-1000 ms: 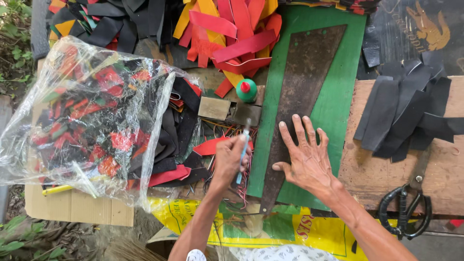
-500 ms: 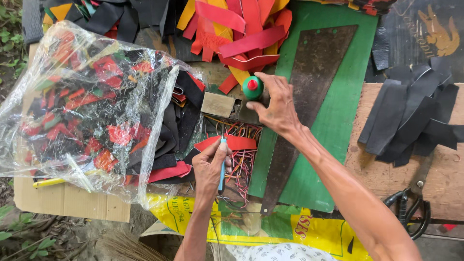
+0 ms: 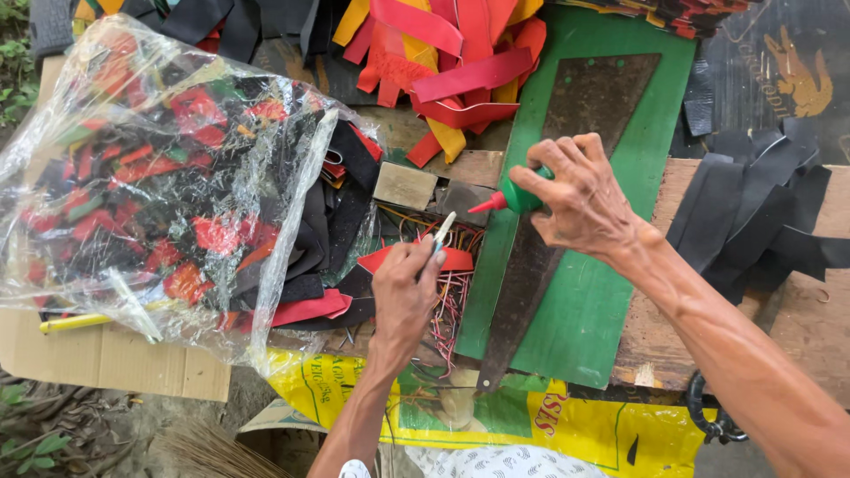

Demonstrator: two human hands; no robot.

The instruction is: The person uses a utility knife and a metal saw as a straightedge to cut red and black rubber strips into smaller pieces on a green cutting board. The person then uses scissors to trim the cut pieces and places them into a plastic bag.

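Note:
My right hand point(image 3: 575, 199) grips a small green glue bottle point(image 3: 518, 199) with a red nozzle, tipped sideways so the nozzle points left. My left hand point(image 3: 403, 296) holds a thin pale stick-like tool point(image 3: 443, 232) upright over a red strip point(image 3: 456, 259) and a bundle of thin coloured wires point(image 3: 452, 305). The nozzle tip is a short way from the tool's tip, not touching it. Both hands hover at the left edge of a green cutting mat point(image 3: 651, 115) that carries a dark rusty triangular metal plate point(image 3: 584, 97).
A clear plastic bag point(image 3: 150, 177) of red and black scraps fills the left. Red and yellow strips point(image 3: 443, 53) lie at the top, black strips point(image 3: 761, 212) at the right. Scissors point(image 3: 713, 420) rest by the wooden edge, a yellow sack point(image 3: 531, 416) below, cardboard point(image 3: 106, 358) lower left.
My right hand left the metal plate, took hold of the green bottle and has tipped it down toward the left. My left hand kept the tool and shifted slightly.

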